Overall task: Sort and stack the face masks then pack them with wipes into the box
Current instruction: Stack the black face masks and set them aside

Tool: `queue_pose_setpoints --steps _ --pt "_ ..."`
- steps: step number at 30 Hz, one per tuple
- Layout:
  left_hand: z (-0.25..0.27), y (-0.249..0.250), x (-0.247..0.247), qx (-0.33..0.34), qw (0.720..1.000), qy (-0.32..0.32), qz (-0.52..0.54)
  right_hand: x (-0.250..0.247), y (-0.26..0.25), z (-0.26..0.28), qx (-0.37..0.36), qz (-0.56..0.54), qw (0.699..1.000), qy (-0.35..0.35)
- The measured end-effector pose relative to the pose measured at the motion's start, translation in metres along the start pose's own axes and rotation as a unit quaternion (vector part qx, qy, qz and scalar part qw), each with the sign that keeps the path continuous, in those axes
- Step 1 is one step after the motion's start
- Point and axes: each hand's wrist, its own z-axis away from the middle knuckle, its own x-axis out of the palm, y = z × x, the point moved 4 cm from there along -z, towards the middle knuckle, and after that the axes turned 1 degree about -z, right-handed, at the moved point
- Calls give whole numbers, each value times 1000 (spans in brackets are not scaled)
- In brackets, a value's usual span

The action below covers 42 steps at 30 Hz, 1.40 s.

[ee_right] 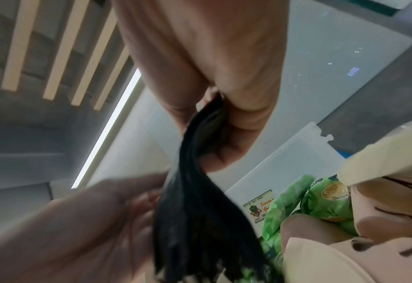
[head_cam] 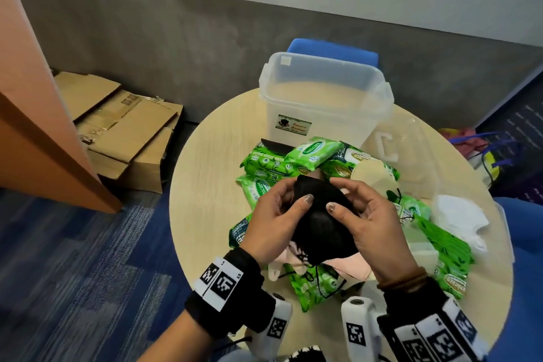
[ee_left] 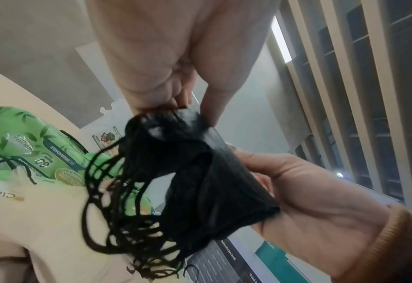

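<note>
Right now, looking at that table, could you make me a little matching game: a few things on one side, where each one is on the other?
Things:
1. black masks
2. clear box
3. white masks
4. wipe packs

Places:
A. far side of the table, standing open
B. piled mid-table
C. held in both hands
D. right edge of the table

Pairs: 1-C, 2-A, 3-D, 4-B

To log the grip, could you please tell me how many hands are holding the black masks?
2. The left hand pinches the left side of the black masks, and the right hand pinches the right side, above the table. Neither hand is hidden.
</note>
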Motion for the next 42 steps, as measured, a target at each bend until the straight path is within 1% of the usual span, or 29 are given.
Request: queue_pose_setpoints --steps 2,5,6,9,12,14,15,16,17,19,22,24,25,26,29,31,33,35,36,37,38,39,40,41,42 --pt "-3 -3 4 -2 1000 -1 -24 5 3 -1 5 4 1000 3" --pt "-11 -10 5 12 997 25 -73 13 12 -2 38 -13 999 6" --pt "-14 -12 5 19 995 33 -89 13 13 -2 37 -3 999 4" --pt "-24 -11 6 22 995 25 -99 10 10 -1 -8 35 999 6" --pt "-51 -4 -2 13 992 11 -124 -3 5 -3 -51 50 997 37" --pt "-80 -2 -17 4 985 12 -171 -14 10 -4 -46 77 995 43" --pt "-100 -1 -26 5 975 13 -223 -20 15 -6 -32 82 995 46" --pt "-118 -2 -35 6 958 13 -288 -25 20 -6 -16 83 995 48" --pt "-138 -3 -43 7 936 11 -351 -30 24 -8 -5 80 996 49" --pt "-172 -13 -57 -15 891 0 -454 -35 29 -8 5 74 996 57" --pt "-213 -32 -62 -55 833 -38 -549 -39 32 -15 5 45 996 75" --pt "-228 -46 -60 -76 796 -86 -594 -40 34 -18 1 42 996 82" --pt "-235 -53 -59 -85 783 -106 -607 -42 35 -20 0 45 996 83" --pt "-238 -60 -59 -96 776 -117 -612 -43 36 -21 1 47 995 87" --pt "-244 -74 -64 -109 783 -116 -602 -50 33 -25 12 22 994 108" --pt "-246 -77 -66 -100 787 -117 -598 -56 33 -29 22 -8 991 133" --pt "-246 -75 -68 -84 792 -112 -595 -59 34 -32 31 -24 989 141" --pt "-244 -71 -71 -63 782 -93 -613 -59 29 -34 33 -31 988 146" --pt "-242 -66 -73 -59 774 -79 -626 -59 26 -34 33 -36 987 152" --pt "-239 -60 -75 -61 771 -61 -631 -58 20 -34 31 -42 986 155" --pt "-236 -52 -77 -59 782 -45 -619 -57 14 -34 25 -46 986 159" --pt "-232 -43 -79 -54 807 -29 -588 -57 9 -33 18 -53 986 156" --pt "-225 -31 -79 -47 844 -15 -534 -57 4 -31 14 -55 987 153" --pt "-217 -17 -77 -47 889 3 -456 -57 1 -29 13 -59 987 151" --pt "-205 -4 -75 -55 933 16 -356 -58 -2 -27 13 -61 986 153"
